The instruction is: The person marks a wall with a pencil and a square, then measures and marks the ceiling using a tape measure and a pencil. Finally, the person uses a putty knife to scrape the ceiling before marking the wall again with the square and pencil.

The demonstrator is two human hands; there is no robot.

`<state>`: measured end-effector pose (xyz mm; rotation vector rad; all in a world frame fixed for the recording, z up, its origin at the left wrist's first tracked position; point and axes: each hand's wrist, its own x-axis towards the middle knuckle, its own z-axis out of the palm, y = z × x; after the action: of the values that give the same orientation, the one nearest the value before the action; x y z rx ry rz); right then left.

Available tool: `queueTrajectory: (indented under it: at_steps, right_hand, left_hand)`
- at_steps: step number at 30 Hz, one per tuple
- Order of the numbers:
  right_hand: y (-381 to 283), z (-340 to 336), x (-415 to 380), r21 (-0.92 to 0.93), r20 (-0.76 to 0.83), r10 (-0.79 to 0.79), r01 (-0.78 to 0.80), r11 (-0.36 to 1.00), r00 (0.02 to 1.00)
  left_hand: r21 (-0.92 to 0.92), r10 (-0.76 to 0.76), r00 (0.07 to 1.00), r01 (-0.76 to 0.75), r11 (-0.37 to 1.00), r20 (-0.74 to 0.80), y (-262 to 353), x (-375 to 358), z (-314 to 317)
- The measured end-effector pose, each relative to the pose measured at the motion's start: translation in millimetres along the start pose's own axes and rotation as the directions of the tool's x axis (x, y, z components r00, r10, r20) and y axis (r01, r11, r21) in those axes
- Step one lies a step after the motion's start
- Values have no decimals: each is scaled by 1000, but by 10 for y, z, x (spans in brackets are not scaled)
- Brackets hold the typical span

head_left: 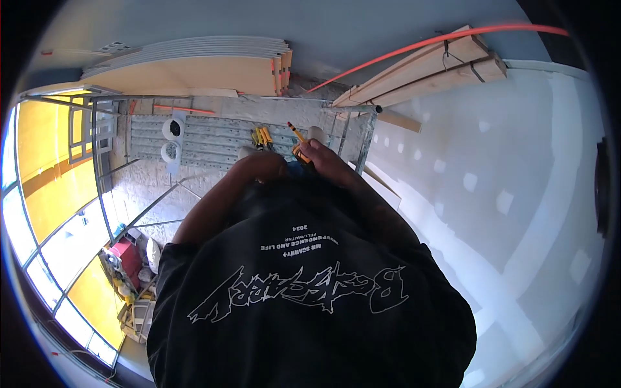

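My right hand (318,158) is closed around a yellow tool (299,134) with a dark red tip, which points up and to the left. Close to my body, my left hand (270,167) is bent inward near the waist, its fingers mostly hidden. Beyond it, several yellow and black tools (261,137) lie on the metal scaffold platform (213,139). Two white containers (171,129) stand on the same platform, farther left.
Stacked boards (194,71) lie beyond the platform. Strapped timber (427,64) is at the upper right, with an orange hose (401,46) above it. Scaffold tubes (98,149) rise at left. A patched grey wall (466,149) runs along the right.
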<state>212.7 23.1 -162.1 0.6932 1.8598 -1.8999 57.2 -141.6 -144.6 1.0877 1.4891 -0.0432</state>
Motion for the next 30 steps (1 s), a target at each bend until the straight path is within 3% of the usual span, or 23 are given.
queueTrajectory:
  at_steps: [6,8,10,11,13,14,16,19,23,26,28,29,30]
  right_hand:
    - [-178,228,-26,-369,129,72,-19,929,989]
    - [-68,329,-17,-363,131,53,-2,932,990]
    - [-98,380,9,-351,129,30,17,936,991]
    - [-112,376,18,-328,128,53,-8,945,990]
    - [-168,394,14,-317,134,78,-32,948,988]
    - [-198,400,22,-359,116,80,-33,933,990]
    - [-152,414,75,-411,110,74,-22,911,991]
    - [138,438,216,-414,88,51,-10,910,995]
    - [129,395,195,-433,106,63,-11,901,992]
    - [-19,385,88,-405,63,45,-16,914,997]
    - [-50,368,27,-393,15,36,-27,919,999]
    - [-53,364,-2,-340,-18,-33,25,940,999]
    - [-96,375,-48,-286,-58,-99,79,955,993]
  left_hand:
    - [-215,-65,997,58,975,-27,-159,-206,196]
    - [-261,-48,997,29,965,-68,-233,-238,334]
    - [-112,193,915,-246,963,-354,-262,-348,441]
    - [-114,191,913,-247,962,-361,-253,-357,467]
    - [-190,-58,961,6,982,-270,-61,-479,371]
    - [-199,-62,957,5,980,-282,-79,-477,376]
    - [-228,-5,974,-47,972,-225,-150,-431,408]
    - [-131,87,933,-141,981,-351,-211,-357,538]
    - [-92,115,911,-164,982,-396,-318,-256,674]
    - [-206,138,891,-246,947,-432,-395,-240,791]
    - [-243,166,785,-373,895,-597,-364,-370,807]
    - [-248,166,788,-375,893,-592,-357,-438,800]
    - [-400,47,840,-306,864,-540,-314,-561,747]
